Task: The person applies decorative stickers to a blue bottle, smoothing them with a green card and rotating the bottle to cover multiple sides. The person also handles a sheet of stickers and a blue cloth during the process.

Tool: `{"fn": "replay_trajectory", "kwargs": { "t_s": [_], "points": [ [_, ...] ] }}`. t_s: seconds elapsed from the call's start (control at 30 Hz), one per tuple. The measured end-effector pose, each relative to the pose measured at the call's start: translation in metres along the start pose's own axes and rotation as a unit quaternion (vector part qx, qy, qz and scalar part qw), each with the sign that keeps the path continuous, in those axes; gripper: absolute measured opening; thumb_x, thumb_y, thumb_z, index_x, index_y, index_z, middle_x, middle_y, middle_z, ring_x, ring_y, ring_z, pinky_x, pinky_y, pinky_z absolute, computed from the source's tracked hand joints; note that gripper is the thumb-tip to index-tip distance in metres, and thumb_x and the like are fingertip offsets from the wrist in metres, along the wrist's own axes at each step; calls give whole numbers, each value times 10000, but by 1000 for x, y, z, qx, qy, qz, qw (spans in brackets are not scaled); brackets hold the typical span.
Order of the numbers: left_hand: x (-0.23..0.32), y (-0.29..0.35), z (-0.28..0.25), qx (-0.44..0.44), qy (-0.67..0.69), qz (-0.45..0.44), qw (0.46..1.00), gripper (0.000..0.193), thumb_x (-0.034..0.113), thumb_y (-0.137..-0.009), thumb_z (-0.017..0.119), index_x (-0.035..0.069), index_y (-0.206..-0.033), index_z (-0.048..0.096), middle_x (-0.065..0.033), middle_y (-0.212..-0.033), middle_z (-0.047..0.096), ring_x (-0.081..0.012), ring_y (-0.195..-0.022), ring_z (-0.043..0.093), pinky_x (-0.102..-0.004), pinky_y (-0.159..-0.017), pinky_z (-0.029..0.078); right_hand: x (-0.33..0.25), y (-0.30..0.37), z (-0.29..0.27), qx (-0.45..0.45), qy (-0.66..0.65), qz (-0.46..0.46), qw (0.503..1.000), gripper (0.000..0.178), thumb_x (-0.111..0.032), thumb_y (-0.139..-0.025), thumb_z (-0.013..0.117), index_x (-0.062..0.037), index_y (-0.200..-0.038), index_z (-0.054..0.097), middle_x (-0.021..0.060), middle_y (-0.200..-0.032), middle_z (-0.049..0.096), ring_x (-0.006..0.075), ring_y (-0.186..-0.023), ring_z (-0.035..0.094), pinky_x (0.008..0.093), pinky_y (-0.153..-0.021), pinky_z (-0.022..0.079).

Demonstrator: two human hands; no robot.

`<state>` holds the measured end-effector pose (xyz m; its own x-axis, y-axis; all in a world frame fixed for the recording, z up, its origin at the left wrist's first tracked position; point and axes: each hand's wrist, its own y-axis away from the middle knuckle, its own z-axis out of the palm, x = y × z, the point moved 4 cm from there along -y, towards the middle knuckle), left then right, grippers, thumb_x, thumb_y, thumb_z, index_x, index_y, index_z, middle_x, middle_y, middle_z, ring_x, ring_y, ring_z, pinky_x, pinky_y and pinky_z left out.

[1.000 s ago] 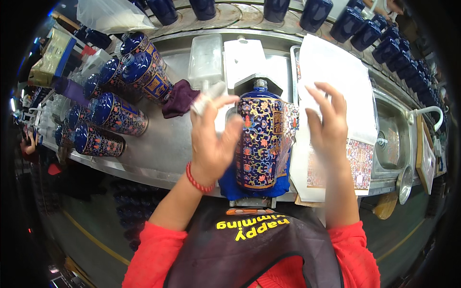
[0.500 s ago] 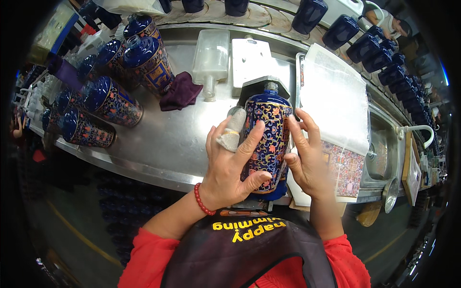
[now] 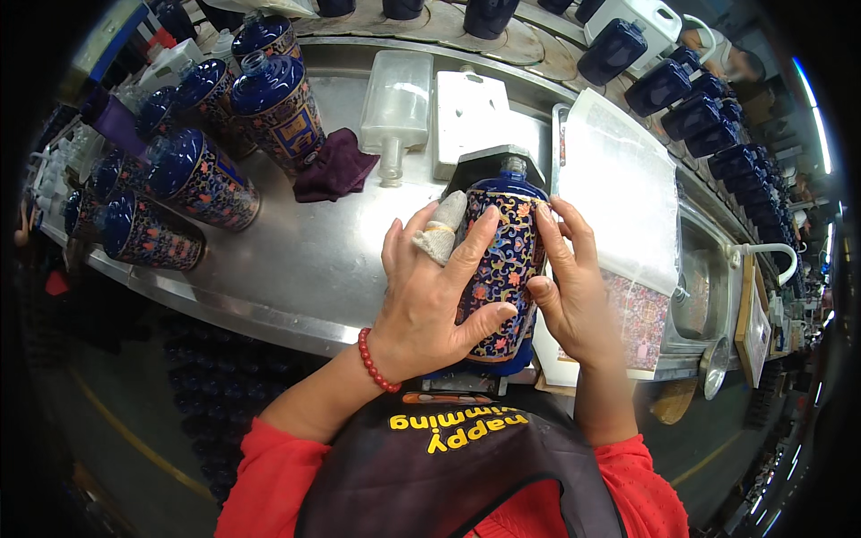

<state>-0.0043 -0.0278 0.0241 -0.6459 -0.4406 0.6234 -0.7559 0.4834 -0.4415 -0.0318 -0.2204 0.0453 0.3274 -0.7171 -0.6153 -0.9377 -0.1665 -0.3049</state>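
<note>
I see right hand (image 3: 578,300) now on bottle's (image 3: 508,255) right (clear a second ago), left hand (image 3: 430,305) across its left; grip spread, unclenched both sides. Likely steadied.

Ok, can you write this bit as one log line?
left hand: on patterned bottle | right hand: at its right side | purple cloth: on counter

"Where's the light?"
"Slim white strip lights (image 3: 812,100) glow at upper right; the silvery steel worktop (image 3: 287,278) throws back pale glare."
"Sharpness?"
"The bare right hand (image 3: 576,300) blurs along its outer edge; straight lines bend toward a black rim."
</note>
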Motion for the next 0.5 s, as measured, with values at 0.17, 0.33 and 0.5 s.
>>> {"fn": "replay_trajectory", "kwargs": {
  "t_s": [0.17,0.33,0.5],
  "points": [
    [-1,-1,0,2,2,3,1000,888,576,-894,682,116,-1590,381,-254,-1503,437,-466,-1381,339,-683,-1133,161,-1,0,-1,-2,6,1,1000,630,-386,-988,653,-50,-1502,509,249,-1524,385,333,-1228,527,422,-1018,500],
    [-3,-1,0,4,4,3,1000,889,578,-898,676,110,-1591,376,-249,-1502,441,-463,-1386,337,-684,-1135,154,-1,-2,-1,-6,19,-2,1000,629,-379,-989,654,-60,-1510,503,247,-1526,384,333,-1230,527,422,-1023,500],
    [-4,-1,0,-2,6,1,1000,897,581,-898,673,103,-1593,369,-247,-1502,443,-464,-1388,335,-682,-1137,151,-1,-2,-1,-5,0,7,1000,625,-379,-994,646,-66,-1515,499,247,-1527,385,332,-1235,527,433,-1040,487]
  ]
}}
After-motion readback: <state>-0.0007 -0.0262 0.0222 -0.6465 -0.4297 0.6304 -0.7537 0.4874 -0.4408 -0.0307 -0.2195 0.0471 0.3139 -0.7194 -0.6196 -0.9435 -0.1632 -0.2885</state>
